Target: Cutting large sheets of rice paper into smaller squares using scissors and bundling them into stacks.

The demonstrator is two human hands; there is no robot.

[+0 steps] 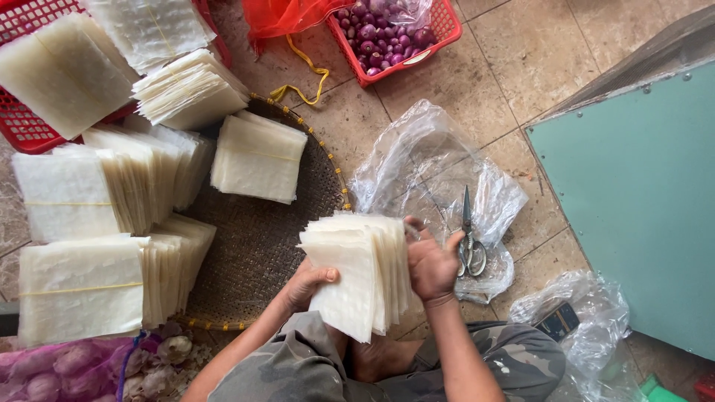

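Above the woven tray [253, 246], two hands [309, 283] [432, 264], each grip closed on one wrapper stack [357, 279], one pair of scissors [469, 238] nearby

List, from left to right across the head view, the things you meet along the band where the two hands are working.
Banded stack of white sheets → woven round tray → left hand → held stack of white sheets → right hand → scissors on a clear plastic bag → green panel.

One scissors [469, 242] — two red baskets [30, 126]
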